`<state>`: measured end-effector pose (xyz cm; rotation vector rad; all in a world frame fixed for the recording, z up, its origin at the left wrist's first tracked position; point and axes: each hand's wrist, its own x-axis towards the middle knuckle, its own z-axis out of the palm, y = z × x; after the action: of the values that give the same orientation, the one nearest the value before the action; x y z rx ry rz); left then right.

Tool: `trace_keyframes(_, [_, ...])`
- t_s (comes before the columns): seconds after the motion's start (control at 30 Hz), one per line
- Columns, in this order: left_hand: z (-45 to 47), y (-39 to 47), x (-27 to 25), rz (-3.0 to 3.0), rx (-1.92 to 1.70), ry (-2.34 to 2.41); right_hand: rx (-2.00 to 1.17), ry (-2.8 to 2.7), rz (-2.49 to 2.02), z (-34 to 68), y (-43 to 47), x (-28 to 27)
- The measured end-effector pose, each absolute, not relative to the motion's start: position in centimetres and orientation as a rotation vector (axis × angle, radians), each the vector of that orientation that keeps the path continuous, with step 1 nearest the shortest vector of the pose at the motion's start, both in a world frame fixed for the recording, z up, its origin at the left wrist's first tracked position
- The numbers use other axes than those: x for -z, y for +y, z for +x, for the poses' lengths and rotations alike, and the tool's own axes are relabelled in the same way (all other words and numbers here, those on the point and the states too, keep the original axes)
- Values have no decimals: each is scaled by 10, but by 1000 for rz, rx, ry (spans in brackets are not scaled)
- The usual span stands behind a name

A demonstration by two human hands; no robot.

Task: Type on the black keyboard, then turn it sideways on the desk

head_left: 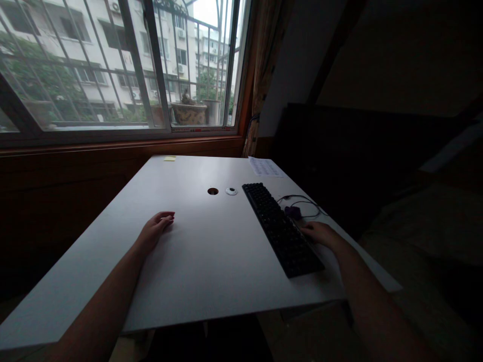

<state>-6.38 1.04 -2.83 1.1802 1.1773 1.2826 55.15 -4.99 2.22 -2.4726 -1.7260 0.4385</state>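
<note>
My left hand (pixel 156 229) rests palm down on the bare white desk (pixel 196 261), fingers loosely together, holding nothing. My right hand (pixel 320 234) lies on the desk at the right edge of a black keyboard (pixel 281 229), its fingertips touching the keyboard's side. Whether it grips the keyboard is unclear. A dark mouse (pixel 293 211) with a looped cable sits just beyond that hand.
A round cable hole (pixel 213 191) and its white cap (pixel 231 191) lie mid-desk. A yellow sticky note (pixel 169 158) and a printed sheet (pixel 265 167) sit at the far edge. A barred window (pixel 113 65) is behind; dark furniture (pixel 358 151) stands to the right.
</note>
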Motion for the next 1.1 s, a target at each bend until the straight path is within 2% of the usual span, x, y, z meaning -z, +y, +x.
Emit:
trace_keyframes(0.17, [-56, 0, 12, 1426, -1276, 1269, -226, -1750, -2479, 536, -50, -36])
trace_keyframes(0.3, [-38, -15, -15, 1933, -1167, 1152, -24, -1947, -2063, 480, -55, -47])
trace_keyframes(0.43, [-20, -29, -28, 2237, -1011, 1020, -179, -2259, -1592, 401, -64, -45])
trace_keyframes(0.57, [-12, -38, -17, 2406, -855, 943, -256, -2523, -1306, 337, -68, -33])
trace_keyframes(0.83, [-13, -38, 15, 2793, -267, 1075, -257, -2696, -1201, 274, -52, -3])
trace_keyframes(1.1, [-13, -35, 19, 2920, -139, 1099, -292, -2781, -1213, 263, -49, 7])
